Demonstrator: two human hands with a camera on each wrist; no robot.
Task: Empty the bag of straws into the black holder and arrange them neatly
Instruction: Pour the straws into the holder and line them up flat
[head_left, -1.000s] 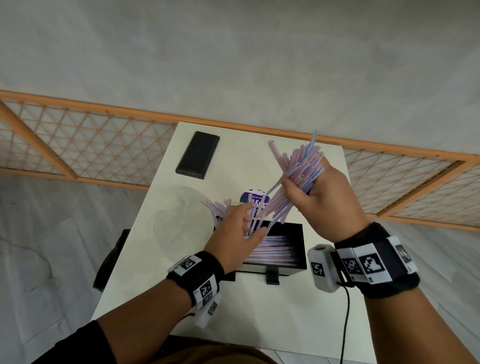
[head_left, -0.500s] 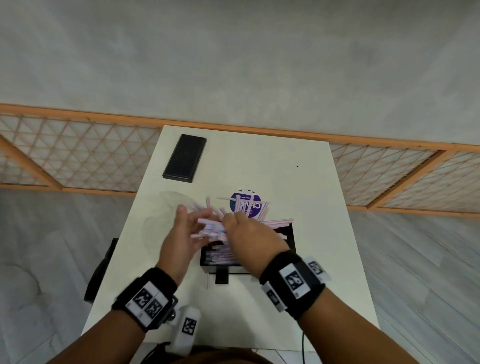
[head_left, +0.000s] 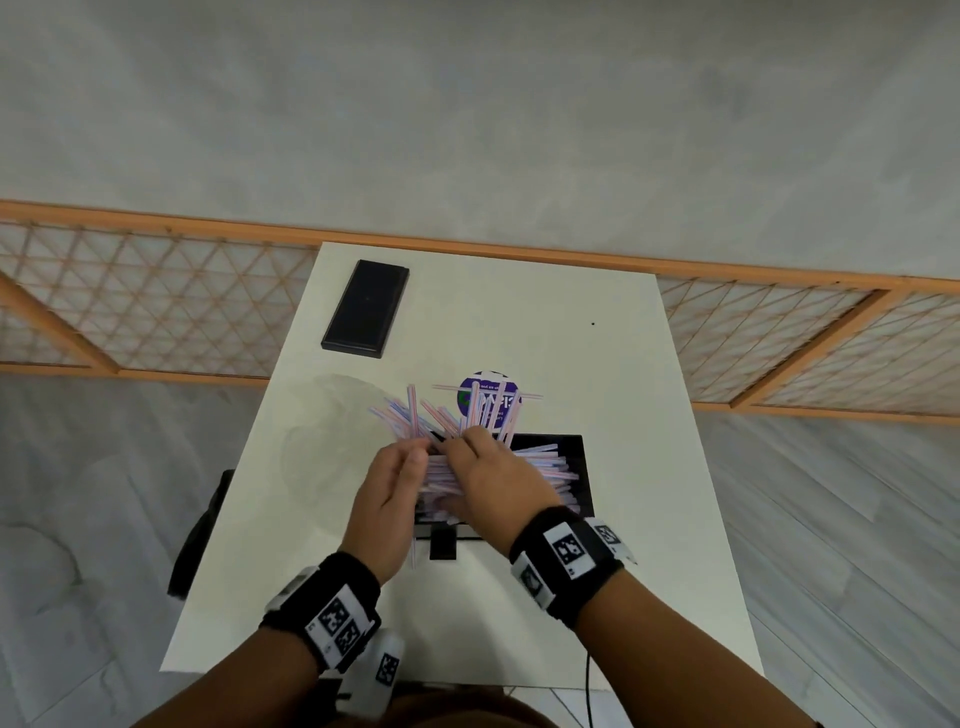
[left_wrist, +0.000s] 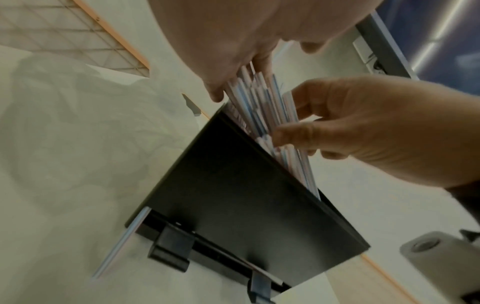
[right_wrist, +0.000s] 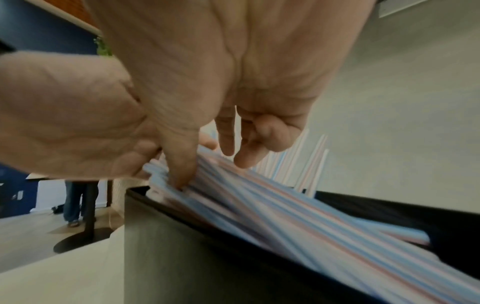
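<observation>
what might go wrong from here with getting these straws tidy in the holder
1. Many straws lie askew, some fanned past the far rim of the black holder; pressing down may flick them onto the table.
2. The loose straw lying by the holder's front could be overlooked or brushed off.
3. The left hand and right hand hold one end only, so the far ends may splay.

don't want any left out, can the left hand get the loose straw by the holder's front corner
Probably yes: the loose straw lies uncovered on the table, right beside the left hand. That hand must first release the straw bundle over the black holder.
</observation>
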